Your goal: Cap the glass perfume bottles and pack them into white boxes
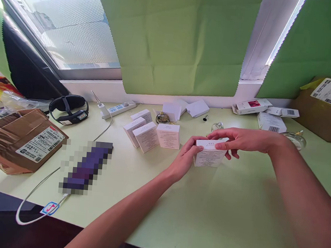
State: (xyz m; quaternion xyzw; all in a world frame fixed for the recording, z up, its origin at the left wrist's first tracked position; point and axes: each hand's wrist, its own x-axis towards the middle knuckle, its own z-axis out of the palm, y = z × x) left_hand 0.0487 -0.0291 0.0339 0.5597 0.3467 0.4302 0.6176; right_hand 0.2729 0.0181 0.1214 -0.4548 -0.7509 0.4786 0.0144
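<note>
A small white printed carton stands upright on the pale green table, between my two hands. My left hand is closed on its left side, thumb over the top edge. My right hand grips its top right corner with the thumb on the lid, and the other fingers reach behind and beside it. Behind the carton is a clear glass bottle, partly hidden by my right hand. To the left stand several similar white cartons, with a round gold-and-dark ornate bottle just behind them.
A dark silver cap and white boxes lie toward the window. Another glass bottle is beyond my right wrist. Brown cardboard boxes flank the table. At left are a headset, power strip and cabled phone.
</note>
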